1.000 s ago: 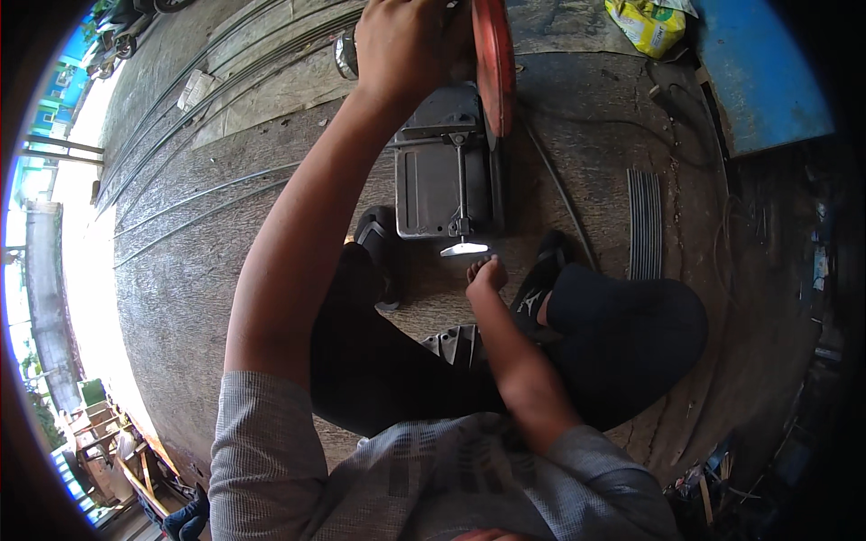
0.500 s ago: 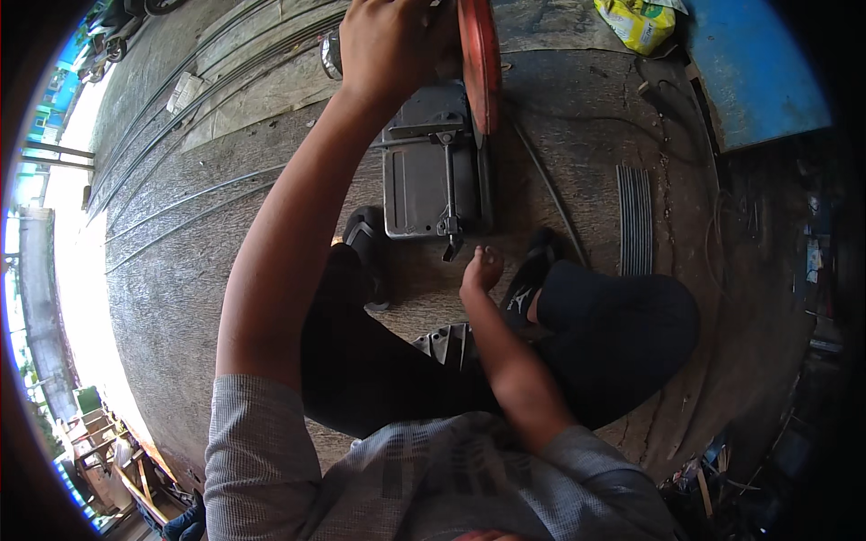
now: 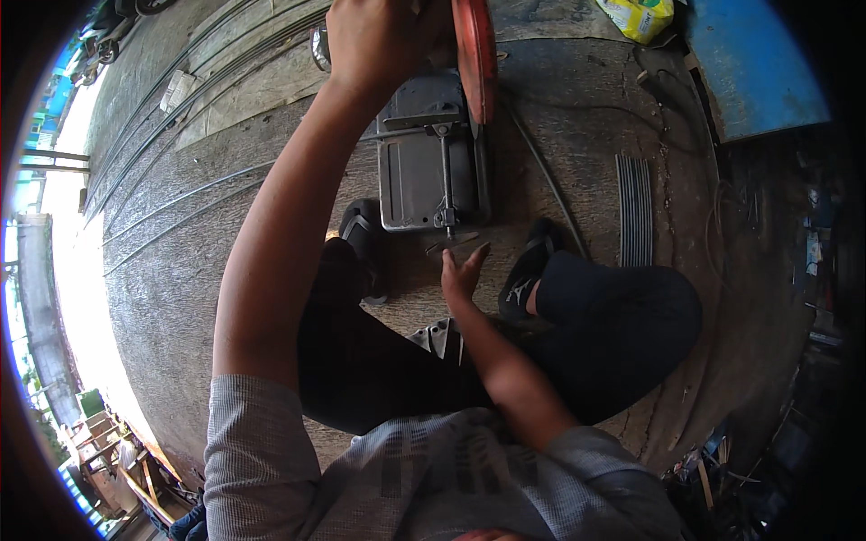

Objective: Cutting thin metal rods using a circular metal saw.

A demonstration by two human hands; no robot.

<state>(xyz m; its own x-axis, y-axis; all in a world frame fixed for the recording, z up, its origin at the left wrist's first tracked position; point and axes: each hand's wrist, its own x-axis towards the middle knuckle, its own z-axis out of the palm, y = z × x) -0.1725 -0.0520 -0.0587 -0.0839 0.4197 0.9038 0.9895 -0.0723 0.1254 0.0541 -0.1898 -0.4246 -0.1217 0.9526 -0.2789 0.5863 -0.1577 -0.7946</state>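
A cut-off saw with a grey metal base (image 3: 410, 185) and a red blade guard (image 3: 476, 63) stands on the floor in front of me. My left hand (image 3: 374, 41) is raised at the top edge, closed at the saw's handle beside the guard; its fingertips are partly out of the picture. Along the base runs the vise's screw rod (image 3: 447, 176), with a small crank (image 3: 453, 242) at its near end, looking smeared. Just below that crank is my right hand (image 3: 462, 278), thumb and fingers spread, apparently holding nothing. A thin metal rod (image 3: 194, 200) leads in from the left toward the vise.
Several cut rods (image 3: 634, 209) lie in a row on the right. A dark cable (image 3: 550, 176) crosses the floor beside the saw. Further off are a yellow bag (image 3: 642, 18) and a blue panel (image 3: 753, 72). Long rods (image 3: 171, 95) stretch along the left. Metal brackets (image 3: 437, 340) lie between my legs.
My right hand has shifted slightly left and its fingers have spread apart. The crank has turned from pointing down to lying sideways. My left hand stays at the saw's handle.
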